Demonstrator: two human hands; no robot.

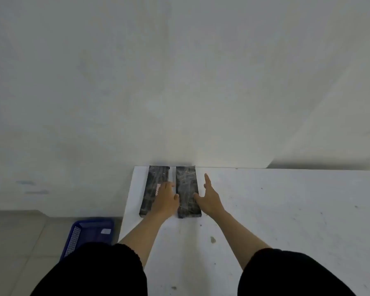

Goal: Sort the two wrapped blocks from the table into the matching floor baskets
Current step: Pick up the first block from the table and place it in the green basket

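Two long dark blocks wrapped in clear film lie side by side at the far left corner of the white table (286, 210). The left block (153, 184) carries a small red-and-white patterned tag. My left hand (166, 201) rests on top of it, fingers curled over its right edge, thumb in the gap between the blocks. The right block (186, 186) lies a narrow gap away. My right hand (208, 199) is spread open at that block's right side, thumb touching its top, fingers pointing away along the table.
A blue mesh basket (90, 233) stands on the tiled floor left of the table, holding a small white item. A pale wall rises directly behind the table. My black sleeves fill the bottom of the view.
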